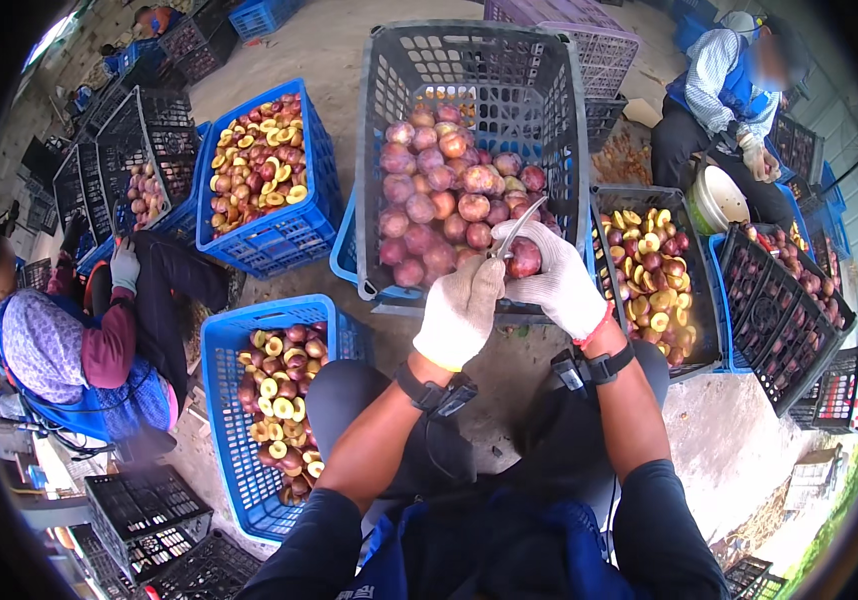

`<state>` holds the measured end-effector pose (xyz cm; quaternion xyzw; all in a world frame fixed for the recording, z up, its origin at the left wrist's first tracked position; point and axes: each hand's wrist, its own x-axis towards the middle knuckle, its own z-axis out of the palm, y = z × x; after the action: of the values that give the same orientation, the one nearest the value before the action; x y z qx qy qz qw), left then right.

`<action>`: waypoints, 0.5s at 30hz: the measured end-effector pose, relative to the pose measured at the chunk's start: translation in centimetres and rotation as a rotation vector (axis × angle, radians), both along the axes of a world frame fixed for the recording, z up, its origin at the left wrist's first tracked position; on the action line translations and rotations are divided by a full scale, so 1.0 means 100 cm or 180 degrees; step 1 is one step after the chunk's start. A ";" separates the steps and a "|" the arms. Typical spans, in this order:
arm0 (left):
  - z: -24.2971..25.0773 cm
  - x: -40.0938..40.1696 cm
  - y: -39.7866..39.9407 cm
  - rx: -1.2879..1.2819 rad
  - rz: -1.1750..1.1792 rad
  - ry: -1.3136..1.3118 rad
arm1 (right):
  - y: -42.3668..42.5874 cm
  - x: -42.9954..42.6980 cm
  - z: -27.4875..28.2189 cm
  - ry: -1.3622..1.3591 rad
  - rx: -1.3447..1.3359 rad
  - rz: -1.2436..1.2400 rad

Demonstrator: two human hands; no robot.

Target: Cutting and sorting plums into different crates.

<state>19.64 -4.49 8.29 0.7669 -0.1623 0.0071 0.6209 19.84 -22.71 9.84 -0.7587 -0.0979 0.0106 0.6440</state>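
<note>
My left hand (457,319), in a white knit glove, is closed around a tool with a slim curved metal blade (526,217), which looks like a small knife; its handle is hidden in the fist. Against it, my gloved right hand (564,289) grips a whole red-purple plum (524,259) between thumb and fingers. The blade passes over the plum and the right fingertips; whether it cuts the skin cannot be seen. Both hands are over the near edge of a tilted black plastic crate (372,150) with many whole plums (429,180) inside.
Halved plums fill a blue crate (219,450) by my left knee, another blue crate (271,240) farther left and a black crate (703,277) at right. Co-workers sit at left (61,352) and right (721,112). A white bucket (714,199) stands beside the right one.
</note>
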 end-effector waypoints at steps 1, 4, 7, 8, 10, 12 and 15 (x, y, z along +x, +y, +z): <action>-0.004 0.000 -0.001 -0.0027 -0.0032 -0.0047 | -0.001 -0.001 -0.002 -0.0037 -0.0019 0.0015; -0.011 -0.002 -0.007 -0.0057 -0.0076 0.0019 | -0.002 -0.003 -0.004 0.0151 0.0295 0.0031; -0.016 -0.002 -0.010 -0.0042 -0.0144 0.0066 | -0.004 -0.003 -0.007 0.0254 0.0508 -0.0004; -0.016 -0.002 -0.011 -0.0025 -0.0201 0.0008 | -0.007 -0.001 -0.012 0.0028 0.0302 -0.0007; -0.019 -0.004 -0.012 0.0069 -0.0199 -0.0059 | -0.010 -0.004 -0.020 -0.0103 0.0068 -0.0032; -0.022 -0.006 -0.017 0.0166 -0.0193 -0.0125 | -0.012 -0.005 -0.027 -0.0233 -0.0164 -0.0054; -0.036 -0.008 -0.025 0.0616 0.0157 -0.0710 | -0.012 -0.007 -0.034 -0.0711 -0.0804 -0.0294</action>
<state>18.86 -7.03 4.73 0.8214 -0.2113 0.0917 0.5218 19.12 -23.90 6.47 -0.8337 -0.1318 -0.0911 0.5285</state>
